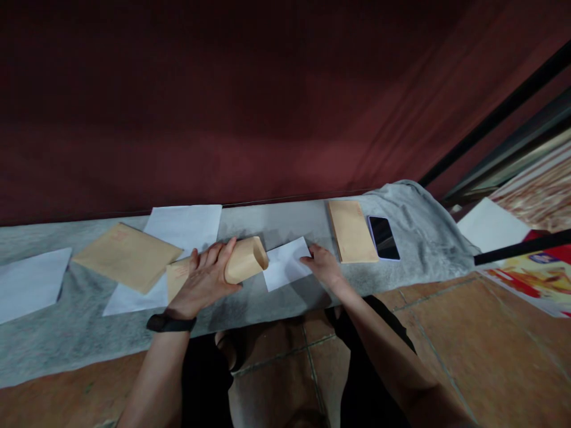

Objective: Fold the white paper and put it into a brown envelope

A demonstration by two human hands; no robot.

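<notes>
**Envelope in the left hand, folded sheet under the right**

Left hand [205,279]: fingers [213,255] curled over the top of a bulged brown envelope [247,260] and closed on it, its mouth gaping wide toward the right hand. Black wristband [171,323] just behind that hand. Right hand [325,266]: fingers [312,255] stretched out almost flat, tips resting on the near edge of a folded white sheet [285,264], nothing clasped as far as shows. Sheet flat on the counter, directly between the two hands, one corner just beside the envelope's mouth.

Beyond the right fingers and a little further right, a second brown envelope [352,232] lying flat, a dark phone [383,238] touching its far side. Left of the left fingers, a third brown envelope [127,255] lying askew on a large white page [185,226]; further left, apart, another white page [29,282]. Nothing between the envelope's mouth and the folded sheet.

Underneath all, a grey cloth over the counter [66,333], rumpled at its right end. Behind, a dark red curtain [267,119]. Below the hands, brown floor tiles [468,345]. Far right, a black bar [521,246] across a white sheet and a colourful printed sheet [535,279].
</notes>
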